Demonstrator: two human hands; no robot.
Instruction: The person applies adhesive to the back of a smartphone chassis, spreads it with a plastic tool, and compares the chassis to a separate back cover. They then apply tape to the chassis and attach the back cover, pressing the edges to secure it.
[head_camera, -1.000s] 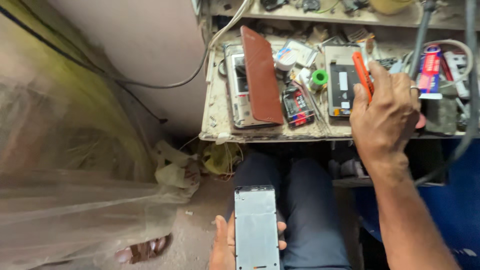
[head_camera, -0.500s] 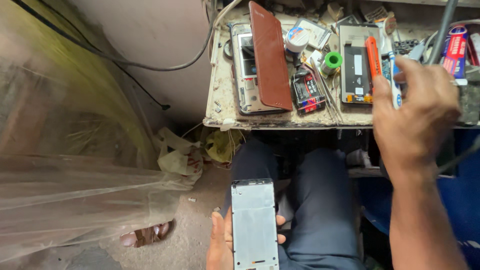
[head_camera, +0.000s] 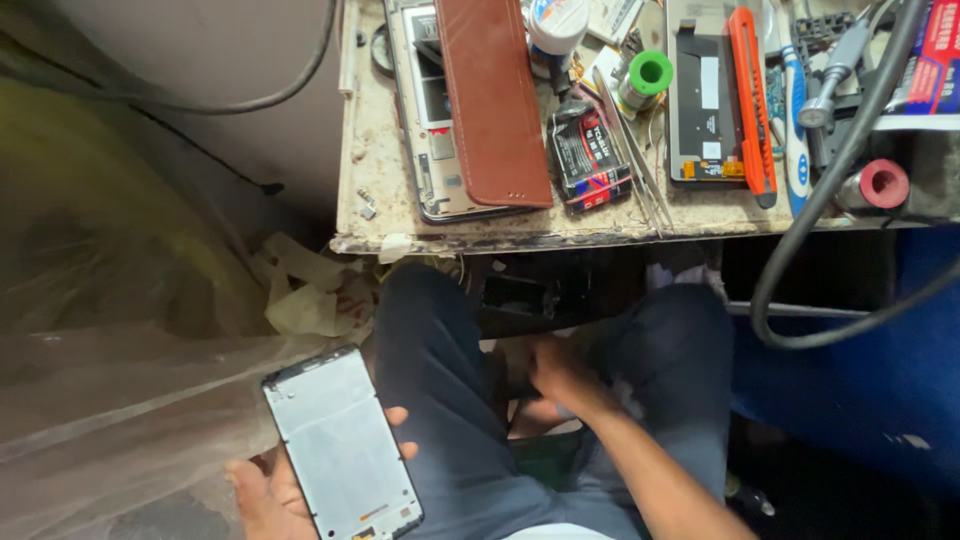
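Left hand (head_camera: 275, 490): palm up beside the left knee, fingers curled loosely round the bare silver phone frame with black edge (head_camera: 341, 443).
Right hand (head_camera: 556, 372): down between the knees under the grimy bench (head_camera: 520, 238); can't tell if it grips anything.
Progress: frame stripped; opened phone under brown leather flip cover (head_camera: 494, 98) untouched.
Change: right hand was up by the orange utility knife (head_camera: 752, 104), now dropped low.

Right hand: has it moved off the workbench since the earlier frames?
Yes. The right hand has dropped from the orange utility knife on the workbench to below its front edge, between the knees.
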